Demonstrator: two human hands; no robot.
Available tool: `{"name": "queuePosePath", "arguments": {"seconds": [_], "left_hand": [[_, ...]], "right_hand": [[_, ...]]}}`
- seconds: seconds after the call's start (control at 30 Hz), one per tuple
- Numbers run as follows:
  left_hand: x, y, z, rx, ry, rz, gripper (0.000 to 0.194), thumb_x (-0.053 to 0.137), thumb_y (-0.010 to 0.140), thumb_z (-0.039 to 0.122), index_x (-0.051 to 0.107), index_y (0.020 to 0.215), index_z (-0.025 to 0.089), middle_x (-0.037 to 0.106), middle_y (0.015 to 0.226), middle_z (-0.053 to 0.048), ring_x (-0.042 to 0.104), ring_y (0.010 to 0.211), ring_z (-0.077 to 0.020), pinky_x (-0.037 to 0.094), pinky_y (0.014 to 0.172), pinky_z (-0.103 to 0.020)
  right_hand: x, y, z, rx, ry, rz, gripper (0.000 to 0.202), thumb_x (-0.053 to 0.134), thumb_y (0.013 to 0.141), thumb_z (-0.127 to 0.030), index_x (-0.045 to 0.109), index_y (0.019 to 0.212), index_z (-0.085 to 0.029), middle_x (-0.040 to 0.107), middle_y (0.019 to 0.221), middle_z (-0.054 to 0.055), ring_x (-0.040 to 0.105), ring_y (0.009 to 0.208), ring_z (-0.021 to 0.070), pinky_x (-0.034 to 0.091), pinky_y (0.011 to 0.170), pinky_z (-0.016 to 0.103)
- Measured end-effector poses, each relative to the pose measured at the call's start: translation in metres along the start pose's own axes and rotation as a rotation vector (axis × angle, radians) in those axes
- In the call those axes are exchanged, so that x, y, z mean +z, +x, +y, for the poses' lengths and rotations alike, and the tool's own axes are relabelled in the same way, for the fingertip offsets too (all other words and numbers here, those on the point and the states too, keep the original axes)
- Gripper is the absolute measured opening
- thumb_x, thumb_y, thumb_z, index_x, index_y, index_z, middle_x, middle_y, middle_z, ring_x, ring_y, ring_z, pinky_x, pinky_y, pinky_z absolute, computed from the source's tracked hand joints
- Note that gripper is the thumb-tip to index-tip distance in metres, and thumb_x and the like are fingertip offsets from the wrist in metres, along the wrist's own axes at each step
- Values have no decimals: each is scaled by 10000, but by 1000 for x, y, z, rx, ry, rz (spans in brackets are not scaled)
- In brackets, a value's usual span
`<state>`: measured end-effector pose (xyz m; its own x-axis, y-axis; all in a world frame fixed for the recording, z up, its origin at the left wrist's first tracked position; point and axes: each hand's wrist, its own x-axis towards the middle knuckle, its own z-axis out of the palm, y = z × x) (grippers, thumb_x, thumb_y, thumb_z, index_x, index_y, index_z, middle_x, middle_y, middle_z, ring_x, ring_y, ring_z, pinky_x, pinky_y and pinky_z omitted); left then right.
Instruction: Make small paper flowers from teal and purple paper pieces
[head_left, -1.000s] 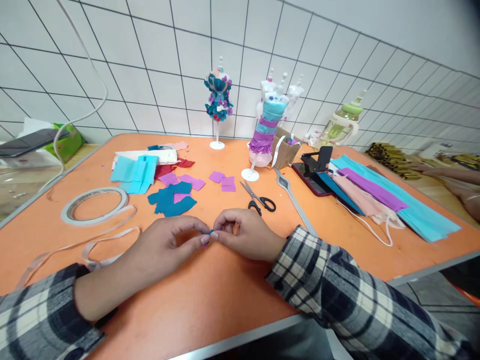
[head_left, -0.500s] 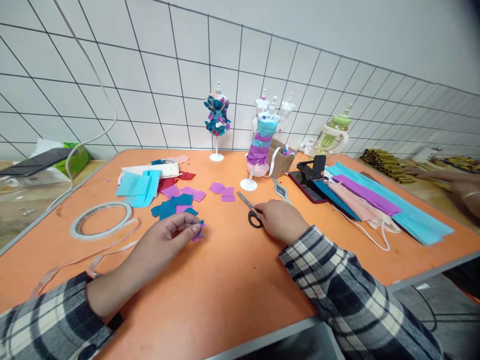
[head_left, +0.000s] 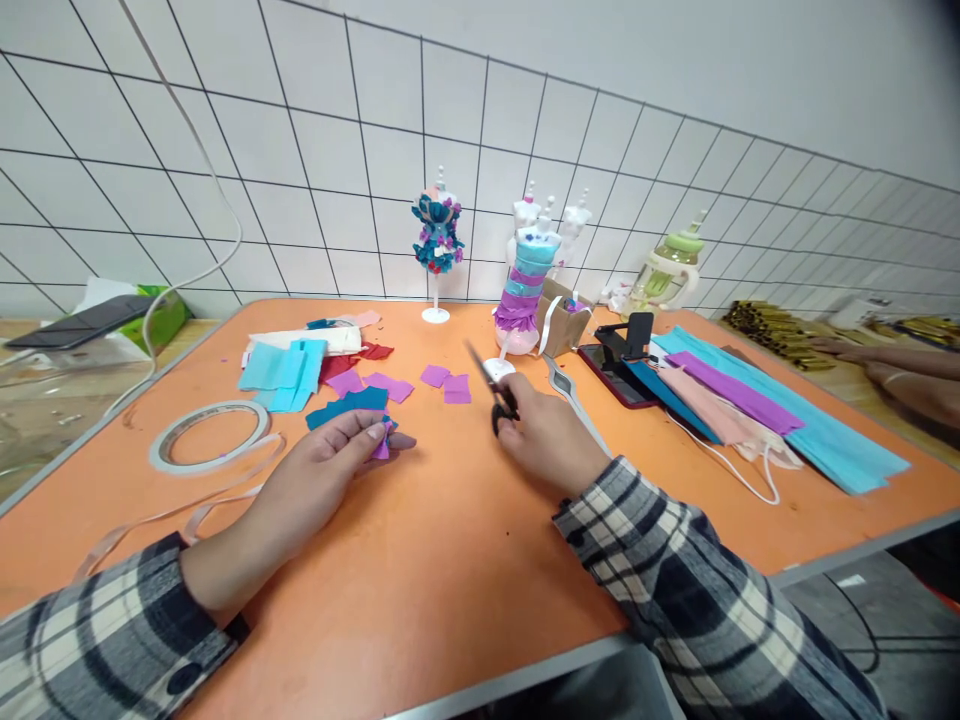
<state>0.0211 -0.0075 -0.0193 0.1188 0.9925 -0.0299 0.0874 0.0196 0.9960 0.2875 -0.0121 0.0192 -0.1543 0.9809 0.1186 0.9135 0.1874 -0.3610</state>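
Between the thumb and fingers of my left hand (head_left: pixel 330 455) is a small piece of purple crepe paper (head_left: pixel 383 446), with a bit of blue at its top. My right hand (head_left: pixel 551 430) is closed on the black handles of a pair of scissors (head_left: pixel 504 408), whose blurred blades point up and away from me. Just beyond my left hand lie dark blue paper pieces (head_left: pixel 349 403). Purple paper squares (head_left: pixel 456 388) rest on the table between my hands and the mini dress forms. One form wears a blue and purple paper dress (head_left: pixel 521 290).
A tape roll (head_left: pixel 161 450) and pale ribbon (head_left: pixel 142 522) lie at left, near light blue paper (head_left: pixel 285 372). Another dressed form (head_left: pixel 437 240) stands at the back. Grey-handled tweezers (head_left: pixel 566 385), a phone (head_left: pixel 611 375) and paper strips (head_left: pixel 787 410) are at right. Another person's hand (head_left: pixel 915 385) shows far right.
My right hand has lifted the scissors off the table, with the blades now tilted up. My left hand has turned slightly, showing more of the purple piece.
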Motion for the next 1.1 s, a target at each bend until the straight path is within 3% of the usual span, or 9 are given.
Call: {"name": "queuePosePath", "arguments": {"seconds": [0.07, 0.13, 0.23, 0.47, 0.73, 1.1], "left_hand": [[0, -1, 1, 23, -73, 40, 464, 808, 764, 651, 717, 982, 251, 778, 909, -19, 729, 979, -236, 551, 926, -340], [0, -2, 3, 61, -90, 69, 449, 813, 766, 640, 707, 947, 243, 752, 863, -4, 720, 930, -214, 561, 899, -314], [0, -4, 6, 100, -6, 57, 449, 782, 791, 646, 699, 958, 237, 733, 838, -5, 704, 842, -201, 576, 808, -299], [8, -13, 20, 180, 228, -172, 330, 689, 875, 571, 698, 885, 242, 752, 785, -28, 717, 793, -215, 610, 807, -351], [9, -14, 24, 185, 275, -193, 288, 682, 861, 528, 700, 866, 241, 746, 742, -30, 709, 714, -201, 613, 694, -315], [2, -6, 24, 195, 344, -222, 329, 682, 856, 556, 721, 790, 236, 763, 756, -41, 717, 735, -209, 609, 715, -329]], "right_hand": [[5, -4, -7, -131, 324, -100, 345, 604, 910, -220, 519, 1244, -214, 681, 929, 8, 626, 768, 161, 429, 687, 261], [12, -9, -15, -161, 539, -323, 438, 731, 848, -331, 501, 1211, -246, 623, 856, -50, 559, 695, 127, 400, 622, 233], [20, -17, -23, -183, 571, -487, 554, 847, 741, -475, 524, 1135, -257, 595, 867, -57, 528, 708, 122, 382, 608, 233], [22, -21, -29, -298, 519, -409, 463, 820, 785, -483, 586, 1108, -248, 580, 856, -49, 517, 713, 125, 373, 635, 250], [19, -21, -27, -353, 455, -338, 351, 779, 829, -438, 633, 1079, -239, 572, 795, -49, 507, 704, 128, 349, 644, 251], [21, -17, -23, -352, 501, -339, 299, 784, 834, -398, 673, 1060, -235, 556, 708, -70, 497, 634, 106, 329, 603, 233]]}}
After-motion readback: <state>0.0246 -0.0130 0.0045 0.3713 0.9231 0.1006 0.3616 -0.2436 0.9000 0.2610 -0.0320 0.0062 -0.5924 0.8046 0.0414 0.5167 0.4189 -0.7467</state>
